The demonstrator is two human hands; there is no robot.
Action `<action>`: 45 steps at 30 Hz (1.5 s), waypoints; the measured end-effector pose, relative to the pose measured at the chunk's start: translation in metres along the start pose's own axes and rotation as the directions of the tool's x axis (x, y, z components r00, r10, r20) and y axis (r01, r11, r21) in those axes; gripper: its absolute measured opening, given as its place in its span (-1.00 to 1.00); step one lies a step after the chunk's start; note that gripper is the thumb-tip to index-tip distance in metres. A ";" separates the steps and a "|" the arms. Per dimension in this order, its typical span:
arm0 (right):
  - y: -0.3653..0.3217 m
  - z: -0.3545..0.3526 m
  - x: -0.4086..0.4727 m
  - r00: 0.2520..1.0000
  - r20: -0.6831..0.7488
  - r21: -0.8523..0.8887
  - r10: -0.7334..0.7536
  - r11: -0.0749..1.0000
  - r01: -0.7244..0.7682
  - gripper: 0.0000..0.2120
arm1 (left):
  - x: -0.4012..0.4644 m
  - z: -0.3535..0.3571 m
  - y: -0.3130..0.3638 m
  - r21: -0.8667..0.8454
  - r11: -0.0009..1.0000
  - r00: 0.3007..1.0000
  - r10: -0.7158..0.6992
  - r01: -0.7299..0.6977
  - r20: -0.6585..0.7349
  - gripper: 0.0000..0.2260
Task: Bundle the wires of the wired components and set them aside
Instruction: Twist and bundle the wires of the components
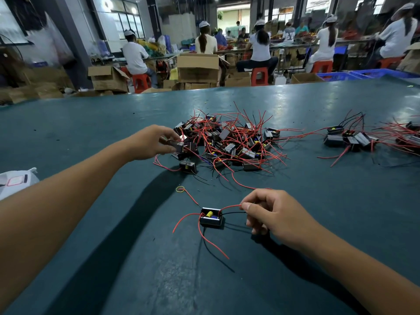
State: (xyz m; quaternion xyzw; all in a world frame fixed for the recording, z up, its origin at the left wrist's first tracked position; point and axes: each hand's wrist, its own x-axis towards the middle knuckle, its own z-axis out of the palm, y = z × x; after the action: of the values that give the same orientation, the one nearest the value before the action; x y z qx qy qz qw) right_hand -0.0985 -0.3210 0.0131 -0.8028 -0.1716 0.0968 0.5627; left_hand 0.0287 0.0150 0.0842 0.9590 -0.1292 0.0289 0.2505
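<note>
Head view: left hand (151, 142) reaches to the near edge of the tangled pile of wired components (229, 142) mid-desk, fingers pinching one small black module (179, 145) at the pile's rim. Right hand (270, 212) pinches the red and black wires (231, 210) of a single component (211, 217) lying apart on the green desk (91, 137), close to the person. A yellow rubber band (180, 189) lies just beyond it. A second cluster of components (354, 138) sits far right. Step judged: gathering wires, collecting pieces. Next move likely calls for drawing loose leads together, then banding.
</note>
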 end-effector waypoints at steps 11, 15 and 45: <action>-0.002 -0.001 0.000 1.000 0.007 0.017 0.004 1.000 -0.004 -0.91 | 0.003 -0.016 0.036 -0.299 0.954 0.959 -0.074 -0.011 -0.272 -0.71; 0.000 -0.002 0.001 1.000 0.004 0.008 -0.007 1.000 0.007 -0.90 | -0.006 -0.027 0.064 0.127 0.985 0.884 0.163 -0.118 -0.438 -0.63; -0.004 0.009 0.000 0.930 -0.190 -0.016 -0.314 0.948 0.317 -0.74 | -0.107 0.109 0.154 -0.912 0.346 0.928 -0.362 0.219 0.086 -0.51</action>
State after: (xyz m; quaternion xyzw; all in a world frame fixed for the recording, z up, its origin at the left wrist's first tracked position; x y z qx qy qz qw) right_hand -0.1019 -0.3117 0.0133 -0.7662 -0.2431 -0.0706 0.5906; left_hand -0.1160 -0.1431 0.0489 0.6691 0.0654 -0.0284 0.7397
